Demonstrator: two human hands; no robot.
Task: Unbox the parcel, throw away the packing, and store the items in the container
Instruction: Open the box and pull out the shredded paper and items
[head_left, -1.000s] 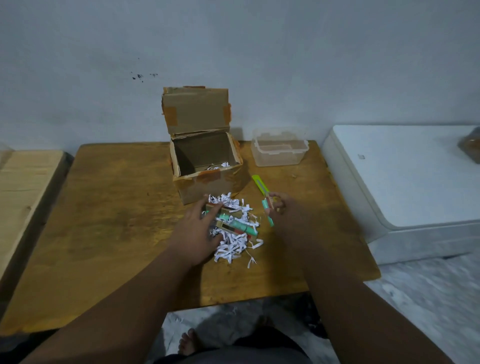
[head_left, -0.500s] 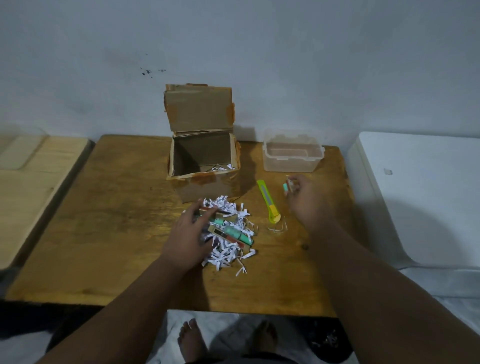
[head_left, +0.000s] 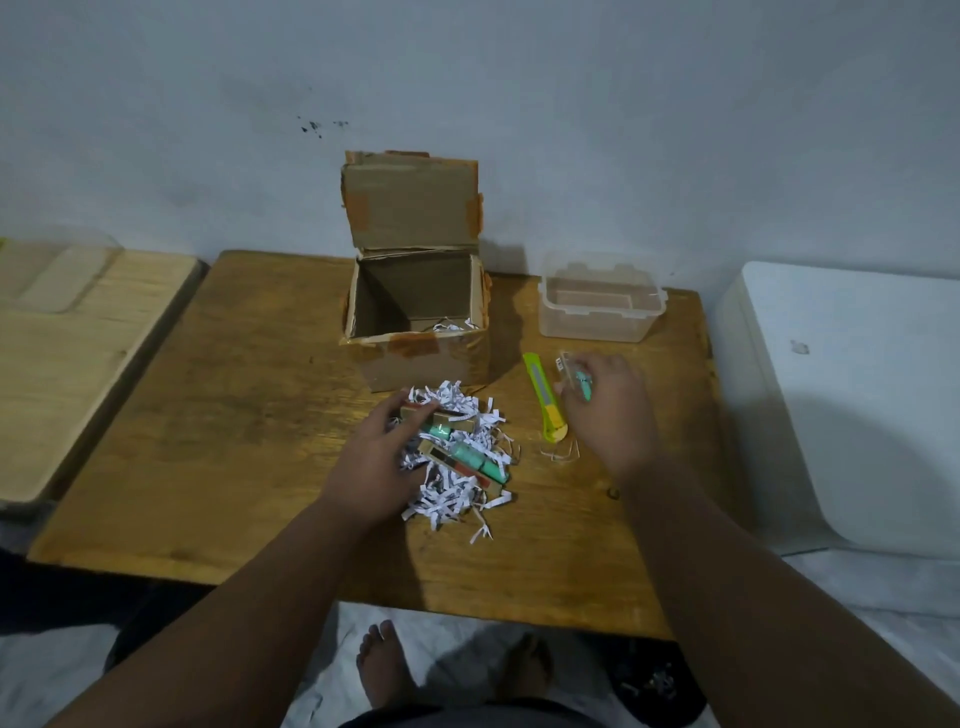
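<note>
Change since earlier frame: right hand (head_left: 608, 410) has carried a small clear-and-teal item (head_left: 575, 378) from near the shredded paper toward 1 o'clock, closer to the container; left hand has stayed on the pile.
Right hand: fingers closed around the small item, raised just short of the container.
Left hand (head_left: 382, 457): fingers curled over the 9 o'clock edge of the pile, fingertips touching a tan packet (head_left: 457, 420); firm grip cannot be told.
Shredded paper (head_left: 457, 483): loose white heap at table centre, teal items (head_left: 475, 460) lying on it.
Cardboard box (head_left: 415, 332): at 12 o'clock of the pile, flap upright, a few shreds inside.
Container (head_left: 602, 301): clear plastic, lidless, at 1 o'clock, near the table's far edge.
Utility knife (head_left: 543, 397): yellow-green, flat between pile and right hand.
Table (head_left: 208, 415): wooden.
</note>
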